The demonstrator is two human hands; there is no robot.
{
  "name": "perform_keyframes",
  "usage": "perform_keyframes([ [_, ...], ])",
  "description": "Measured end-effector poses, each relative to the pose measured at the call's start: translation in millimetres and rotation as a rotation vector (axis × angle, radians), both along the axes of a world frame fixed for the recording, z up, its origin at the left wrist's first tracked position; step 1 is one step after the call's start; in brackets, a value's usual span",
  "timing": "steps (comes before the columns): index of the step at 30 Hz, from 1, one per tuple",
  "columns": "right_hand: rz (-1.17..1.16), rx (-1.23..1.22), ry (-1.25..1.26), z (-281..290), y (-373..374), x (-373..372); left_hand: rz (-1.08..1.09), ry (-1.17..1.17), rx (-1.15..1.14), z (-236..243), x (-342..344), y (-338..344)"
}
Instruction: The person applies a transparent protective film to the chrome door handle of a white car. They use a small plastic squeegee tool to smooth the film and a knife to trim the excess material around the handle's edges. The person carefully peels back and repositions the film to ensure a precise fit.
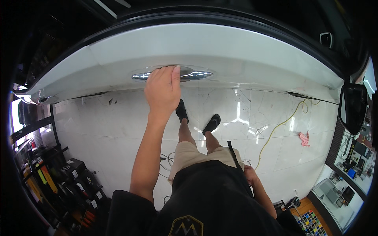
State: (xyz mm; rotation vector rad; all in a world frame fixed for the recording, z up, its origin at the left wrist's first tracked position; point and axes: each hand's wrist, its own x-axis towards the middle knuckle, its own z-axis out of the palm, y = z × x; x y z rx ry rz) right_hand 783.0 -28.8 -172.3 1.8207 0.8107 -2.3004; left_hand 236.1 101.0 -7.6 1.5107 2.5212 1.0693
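Note:
My left hand [162, 88] has its fingers wrapped over the chrome handle [199, 74] on the white car door [244, 55], with the thumb along the side. Down at my right hip, beside the light shorts [187, 151] and a dangling black strap [234, 153], is my right hand [250, 177]; its fingers are mostly hidden, and whether it holds anything cannot be made out.
A side mirror [350, 108] juts out at right. A yellow hose [275, 129] and a pink cloth [304, 138] lie on the tiled floor [98, 133]. Dark cases and tools [80, 181] stand at left; shelving with equipment [350, 169] lines the right.

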Motion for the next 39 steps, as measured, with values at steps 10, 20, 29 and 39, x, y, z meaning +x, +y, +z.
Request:
perform_keyframes([
  [10,0.956,0.493,-0.239,54.1,35.0,-16.2,-0.105,0.016,-0.012,4.9,-12.2,-4.1],
  [20,0.275,0.765,-0.336,236.2,266.3,-226.6,-0.084,0.015,0.009,1.5,-9.4,1.2],
  [29,0.6,2.121,0.165,304.8,370.8,-360.7,-0.087,0.047,0.06,-1.4,-9.1,5.5],
  [39,0.636,2.033,0.055,281.2,372.3,-388.8,-0.079,0.036,-0.002,0.9,-12.4,0.0],
])
